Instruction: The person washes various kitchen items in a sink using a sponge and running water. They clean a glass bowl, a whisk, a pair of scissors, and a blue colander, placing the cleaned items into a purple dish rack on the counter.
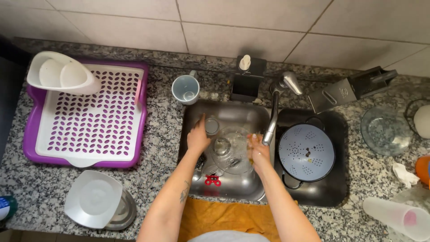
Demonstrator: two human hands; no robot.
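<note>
Overhead view of a steel sink (257,112) set in a speckled granite counter (161,179). Clear glass plate (230,150) held over the basin, between both hands and just left of the faucet spout (270,127); round, hence no long axis. Left hand (197,136) gripping the plate's left rim, fingers reaching up beside a small drinking glass (212,126) standing in the basin. Right hand (259,150) pressed to the plate's right rim, closed around something yellowish, likely a sponge, though too blurred to confirm. Both forearms angled inward from the near edge, equally close to the plate. Alongside: colander (306,152) in the right basin, purple drying rack (87,114) far left, mug (185,88) behind the sink.
</note>
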